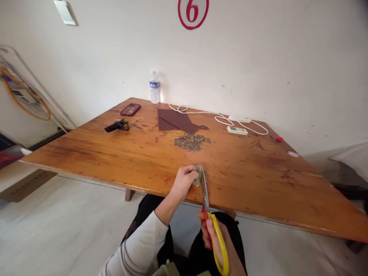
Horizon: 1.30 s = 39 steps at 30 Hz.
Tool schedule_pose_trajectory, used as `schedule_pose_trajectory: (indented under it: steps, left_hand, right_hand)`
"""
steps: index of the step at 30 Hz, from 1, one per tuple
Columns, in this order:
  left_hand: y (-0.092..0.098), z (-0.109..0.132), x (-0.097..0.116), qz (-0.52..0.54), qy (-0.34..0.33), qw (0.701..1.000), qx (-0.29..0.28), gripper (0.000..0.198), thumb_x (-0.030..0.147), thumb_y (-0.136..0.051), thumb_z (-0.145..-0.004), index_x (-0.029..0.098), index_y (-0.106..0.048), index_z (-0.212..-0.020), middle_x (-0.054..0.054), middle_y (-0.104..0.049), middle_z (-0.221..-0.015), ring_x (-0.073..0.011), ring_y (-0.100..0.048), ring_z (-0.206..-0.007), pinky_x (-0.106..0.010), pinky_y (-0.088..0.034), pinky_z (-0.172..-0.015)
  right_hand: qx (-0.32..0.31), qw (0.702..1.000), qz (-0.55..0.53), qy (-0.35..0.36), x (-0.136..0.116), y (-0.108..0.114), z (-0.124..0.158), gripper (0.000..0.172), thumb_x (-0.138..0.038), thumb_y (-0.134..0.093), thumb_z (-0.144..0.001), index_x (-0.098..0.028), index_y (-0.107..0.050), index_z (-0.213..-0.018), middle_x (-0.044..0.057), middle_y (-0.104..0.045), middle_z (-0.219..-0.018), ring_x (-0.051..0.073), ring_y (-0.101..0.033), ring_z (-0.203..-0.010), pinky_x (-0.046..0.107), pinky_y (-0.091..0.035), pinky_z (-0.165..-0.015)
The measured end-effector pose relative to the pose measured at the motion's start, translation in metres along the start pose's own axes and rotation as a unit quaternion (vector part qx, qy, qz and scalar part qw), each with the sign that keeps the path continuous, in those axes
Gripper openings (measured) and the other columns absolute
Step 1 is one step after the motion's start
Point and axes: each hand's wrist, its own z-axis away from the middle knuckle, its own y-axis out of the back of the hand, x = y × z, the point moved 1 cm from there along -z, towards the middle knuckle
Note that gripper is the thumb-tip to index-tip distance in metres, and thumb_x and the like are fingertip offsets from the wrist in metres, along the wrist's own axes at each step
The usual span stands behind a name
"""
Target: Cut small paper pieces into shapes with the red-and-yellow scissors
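Near the front edge of the wooden table, my left hand pinches a small, flat, grey-green piece that looks like a dried leaf. Its exact kind is too small to tell. My right hand is wrapped round the handles of scissors, one yellow and one red. The blades point away from me and lie along the right side of the piece. Farther back on the tabletop is a loose pile of thin grey-brown shreds.
Behind the pile lie a dark brown folder-like sheet and a white cable. A water bottle stands by the wall. A phone, a black clip-like object and a small white device are also on the table.
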Motion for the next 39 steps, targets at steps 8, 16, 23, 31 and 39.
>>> schedule_pose_trajectory:
  steps: [8, 16, 23, 31, 39]
  left_hand:
    - [-0.002, 0.003, 0.003, -0.051, -0.02, 0.999, -0.004, 0.027, 0.023, -0.067, -0.066, 0.02, -0.048, -0.047, 0.001, -0.052, -0.057, -0.0112, -0.049, -0.056, -0.026, -0.039, -0.058]
    - [-0.003, 0.003, 0.004, -0.056, -0.036, 0.997, -0.03, 0.017, 0.021, -0.058, -0.061, 0.019, -0.05, -0.045, 0.0, -0.05, -0.051, -0.0096, -0.04, -0.05, -0.027, -0.028, -0.053]
    - [-0.003, 0.004, 0.007, -0.077, -0.032, 0.996, -0.027, 0.018, 0.023, -0.059, -0.062, 0.02, -0.05, -0.046, -0.001, -0.052, -0.052, -0.0107, -0.044, -0.052, -0.027, -0.033, -0.054]
    - [-0.001, 0.003, 0.004, -0.108, -0.021, 0.994, -0.011, 0.026, 0.029, -0.062, -0.069, 0.02, -0.05, -0.049, 0.0, -0.052, -0.052, -0.0134, -0.05, -0.056, -0.027, -0.038, -0.058]
    - [-0.002, 0.002, 0.001, -0.1, -0.011, 0.995, 0.005, 0.027, 0.027, -0.064, -0.068, 0.021, -0.048, -0.048, -0.001, -0.052, -0.05, -0.0151, -0.053, -0.057, -0.028, -0.038, -0.057]
  right_hand:
    - [0.0, 1.0, -0.012, -0.006, -0.001, -0.004, 0.002, 0.062, -0.082, -0.067, -0.078, -0.021, -0.071, -0.09, -0.004, -0.049, -0.056, 0.011, -0.039, -0.04, 0.027, -0.04, -0.039]
    - [-0.012, 1.0, -0.026, -0.011, -0.006, -0.006, 0.004, 0.069, -0.086, -0.065, -0.075, -0.019, -0.071, -0.092, -0.003, -0.05, -0.057, 0.012, -0.04, -0.039, 0.029, -0.04, -0.039]
    - [-0.016, 0.999, -0.042, -0.018, -0.006, -0.008, 0.004, 0.069, -0.086, -0.065, -0.076, -0.019, -0.071, -0.09, -0.006, -0.044, -0.054, 0.008, -0.033, -0.036, 0.025, -0.037, -0.036]
    - [-0.028, 0.997, -0.064, -0.028, -0.004, -0.015, 0.003, 0.068, -0.088, -0.061, -0.078, -0.02, -0.068, -0.085, -0.008, -0.038, -0.05, 0.006, -0.029, -0.033, 0.02, -0.029, -0.033]
    - [-0.023, 0.997, -0.065, -0.023, -0.007, -0.017, 0.007, 0.064, -0.084, -0.064, -0.079, -0.02, -0.065, -0.081, -0.009, -0.038, -0.048, 0.006, -0.026, -0.033, 0.02, -0.028, -0.032]
